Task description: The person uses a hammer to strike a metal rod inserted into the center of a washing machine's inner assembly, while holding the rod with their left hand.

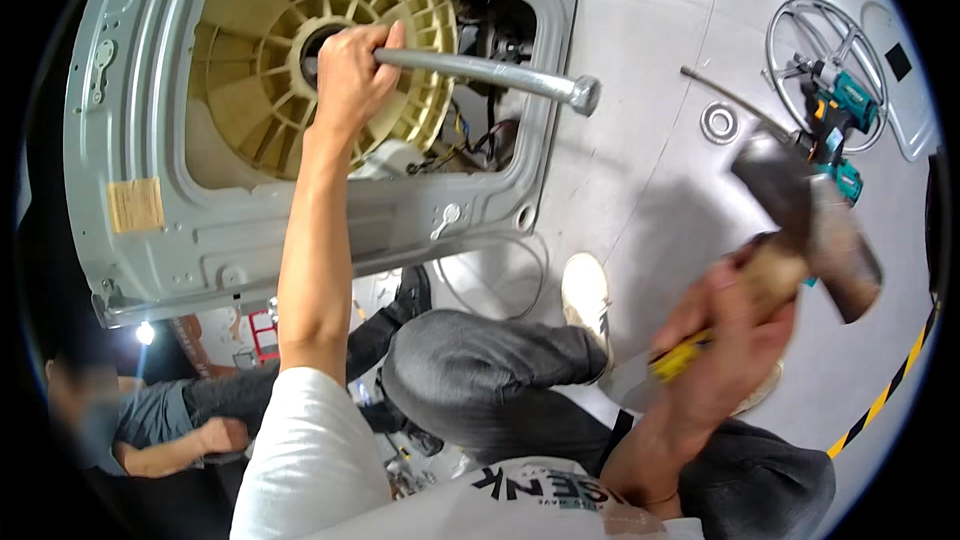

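My left hand (355, 75) is wrapped round a thick grey metal bar (480, 70) in front of the hub of a ribbed yellowish tub (245, 50). The bar points to the right and ends in a wider, bolt-like head (585, 95); its other end is hidden by the hand. Raised at the lower right, my right hand (735, 335) grips a hammer (842, 255) by its handle, which looks wooden with a yellow end. Hand and hammer are blurred, and the hammer is apart from the bar. The tub sits inside a grey washing machine cabinet (400, 225).
On the floor to the right lie a spoked metal pulley (775, 45), teal power tools (855, 100), a bearing ring (720, 122) and a thin rod (735, 100). A cable (540, 285) loops below the cabinet. Another person (160, 415) is at the lower left.
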`<state>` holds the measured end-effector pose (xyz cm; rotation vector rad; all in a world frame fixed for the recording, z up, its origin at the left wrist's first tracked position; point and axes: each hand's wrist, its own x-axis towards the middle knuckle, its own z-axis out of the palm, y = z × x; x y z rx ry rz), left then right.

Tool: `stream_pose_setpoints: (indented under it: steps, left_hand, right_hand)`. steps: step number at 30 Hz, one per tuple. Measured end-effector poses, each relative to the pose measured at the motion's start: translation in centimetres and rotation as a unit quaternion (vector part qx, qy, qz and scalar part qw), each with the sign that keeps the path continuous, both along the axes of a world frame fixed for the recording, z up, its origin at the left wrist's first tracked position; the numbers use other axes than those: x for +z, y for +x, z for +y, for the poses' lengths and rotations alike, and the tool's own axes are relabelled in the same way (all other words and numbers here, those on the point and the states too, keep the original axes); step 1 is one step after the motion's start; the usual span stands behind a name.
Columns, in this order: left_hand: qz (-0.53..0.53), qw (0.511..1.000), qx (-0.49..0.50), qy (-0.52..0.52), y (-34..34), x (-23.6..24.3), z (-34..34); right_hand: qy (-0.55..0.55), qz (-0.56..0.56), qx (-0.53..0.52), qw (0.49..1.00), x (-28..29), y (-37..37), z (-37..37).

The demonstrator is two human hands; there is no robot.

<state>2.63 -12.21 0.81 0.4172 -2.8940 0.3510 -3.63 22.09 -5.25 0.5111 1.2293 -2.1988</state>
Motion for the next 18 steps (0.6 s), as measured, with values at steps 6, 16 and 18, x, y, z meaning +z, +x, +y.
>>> stream_pose_setpoints:
  steps: [6,16,18]
  left_hand:
    - [-0.034,0.998,-0.026,-0.042,-0.5,-1.1,0.9]
    - [-0.029,0.999,-0.032,-0.022,-0.8,-2.1,1.1]
    - [-0.033,0.999,-0.007,-0.032,-0.8,-2.0,1.4]
  right_hand:
    - [0.054,0.054,-0.058,0.995,-1.9,-1.6,1.2]
    - [0.104,0.023,0.003,0.994,-2.6,-0.8,0.6]
    - [0.105,0.009,-0.009,0.994,-2.5,-0.9,0.1]
